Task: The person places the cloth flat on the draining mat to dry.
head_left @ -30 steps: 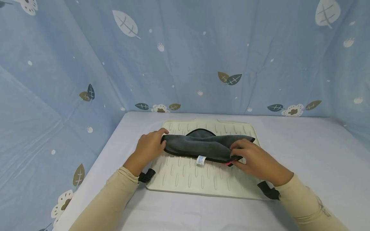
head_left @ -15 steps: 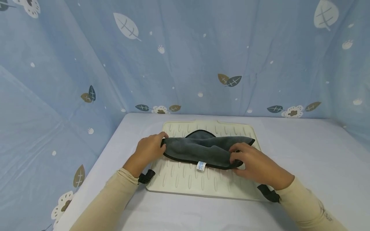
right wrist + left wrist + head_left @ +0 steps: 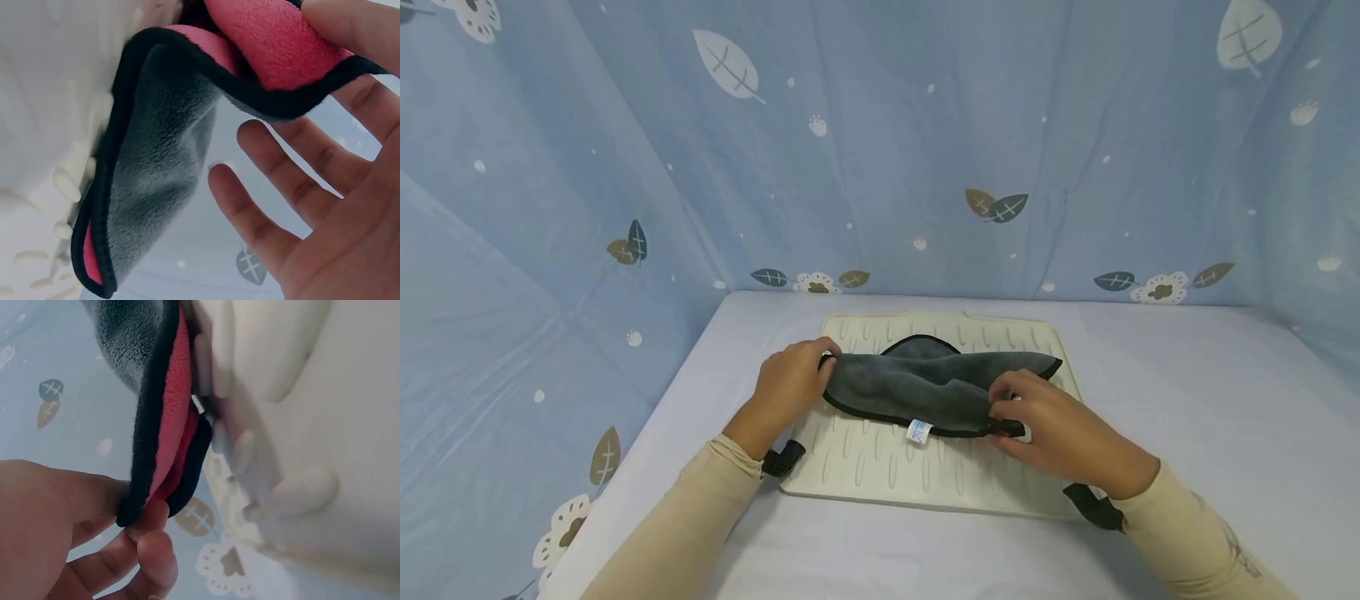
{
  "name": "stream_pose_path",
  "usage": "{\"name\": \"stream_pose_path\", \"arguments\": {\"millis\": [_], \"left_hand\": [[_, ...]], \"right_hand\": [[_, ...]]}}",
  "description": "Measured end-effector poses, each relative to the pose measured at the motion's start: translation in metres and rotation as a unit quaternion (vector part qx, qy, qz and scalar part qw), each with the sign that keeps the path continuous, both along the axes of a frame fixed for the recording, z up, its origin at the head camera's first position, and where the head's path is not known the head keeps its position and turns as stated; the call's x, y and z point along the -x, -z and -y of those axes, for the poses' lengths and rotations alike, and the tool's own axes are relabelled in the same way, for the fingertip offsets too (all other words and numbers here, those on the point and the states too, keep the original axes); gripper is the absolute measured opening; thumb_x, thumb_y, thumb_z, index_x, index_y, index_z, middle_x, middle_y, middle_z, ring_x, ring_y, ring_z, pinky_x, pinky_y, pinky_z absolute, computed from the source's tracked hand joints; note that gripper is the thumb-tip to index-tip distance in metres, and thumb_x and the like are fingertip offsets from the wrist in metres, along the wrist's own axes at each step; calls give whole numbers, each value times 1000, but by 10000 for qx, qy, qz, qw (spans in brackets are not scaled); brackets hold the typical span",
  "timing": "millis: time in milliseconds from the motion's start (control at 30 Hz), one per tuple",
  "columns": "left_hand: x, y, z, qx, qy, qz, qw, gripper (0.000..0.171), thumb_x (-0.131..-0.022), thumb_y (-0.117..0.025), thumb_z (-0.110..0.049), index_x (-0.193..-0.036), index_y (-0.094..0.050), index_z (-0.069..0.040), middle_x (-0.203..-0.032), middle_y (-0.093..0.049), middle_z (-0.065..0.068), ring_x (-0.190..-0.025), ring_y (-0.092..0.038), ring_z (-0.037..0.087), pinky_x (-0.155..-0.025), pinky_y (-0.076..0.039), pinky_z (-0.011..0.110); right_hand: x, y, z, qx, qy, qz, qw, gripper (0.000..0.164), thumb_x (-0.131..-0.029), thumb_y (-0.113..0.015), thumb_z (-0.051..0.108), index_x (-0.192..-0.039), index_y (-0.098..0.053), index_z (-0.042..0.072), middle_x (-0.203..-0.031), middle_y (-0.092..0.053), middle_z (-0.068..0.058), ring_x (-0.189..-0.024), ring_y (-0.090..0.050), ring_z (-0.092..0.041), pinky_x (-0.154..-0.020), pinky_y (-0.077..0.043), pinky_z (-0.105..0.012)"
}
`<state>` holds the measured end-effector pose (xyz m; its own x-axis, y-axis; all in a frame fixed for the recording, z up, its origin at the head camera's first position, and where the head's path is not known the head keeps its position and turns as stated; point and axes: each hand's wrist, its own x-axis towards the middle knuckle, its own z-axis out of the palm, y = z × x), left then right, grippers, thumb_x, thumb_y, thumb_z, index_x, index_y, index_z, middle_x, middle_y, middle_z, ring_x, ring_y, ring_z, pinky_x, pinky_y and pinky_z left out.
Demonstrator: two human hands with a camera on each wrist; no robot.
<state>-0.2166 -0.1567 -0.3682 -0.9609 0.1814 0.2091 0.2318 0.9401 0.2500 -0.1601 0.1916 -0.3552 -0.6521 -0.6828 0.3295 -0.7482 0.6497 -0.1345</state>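
Cloth (image 3: 891, 387) | left hand (image 3: 786, 383): pinching left corner | right hand (image 3: 1056, 425): pinching near edge, other fingers extended

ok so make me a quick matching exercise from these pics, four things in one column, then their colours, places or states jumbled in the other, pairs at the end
1. cloth
2. tag
3. board
4. left hand

A. cream, with raised ridges
B. gripping the cloth's left end
C. grey and pink, edged in black
D. white, at the cloth's near edge

Pairs: 1-C, 2-D, 3-A, 4-B
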Motion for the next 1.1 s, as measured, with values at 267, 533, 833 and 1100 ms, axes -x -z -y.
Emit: {"name": "stream_pose_path", "arguments": {"millis": [267, 533, 833, 1100], "left_hand": [[-3, -10, 3, -49, -132, 366, 9992, 21, -99, -62, -21, -118, -69, -18, -62, -60, 1, -45, -45, 15, -43, -31, 27], [-7, -21, 7, 185, -3, 1039, 9944, 27, -98, -61, -21, -124, -66, -18, -54, -49, -1, -45, -39, 13, -44, -29, 27], [-8, -27, 18, 449, 485, 1756, 9822, 19, -95, -66, -19, -114, -67, -20, -75, -60, -3, -60, -53, 15, -55, -39, 32], [-8, -21, 15, 520, 490, 1661, 9835, 21, -98, -64, -30, -114, -66, -18, -78, -62, -3, -65, -55, 13, -59, -43, 33]], "right_hand": [[-6, -8, -4, 71, 51, 1135, 9935, 12, -89, -76, 22, -99, -74, 16, -110, -59, 7, -95, -56, -6, -79, -53, -30], [-4, -11, -8, -92, -64, 1761, 9843, 9, -89, -75, 20, -88, -68, 26, -103, -56, 9, -92, -54, -5, -79, -51, -33], [-3, -5, -7, -250, -101, 1985, 9797, 10, -83, -81, 20, -88, -72, 23, -98, -56, 10, -91, -55, -5, -78, -52, -31], [-7, -1, -1, -376, 10, 1946, 9802, 17, -81, -84, 25, -94, -74, 30, -109, -55, 11, -97, -54, -8, -82, -52, -32]]}}
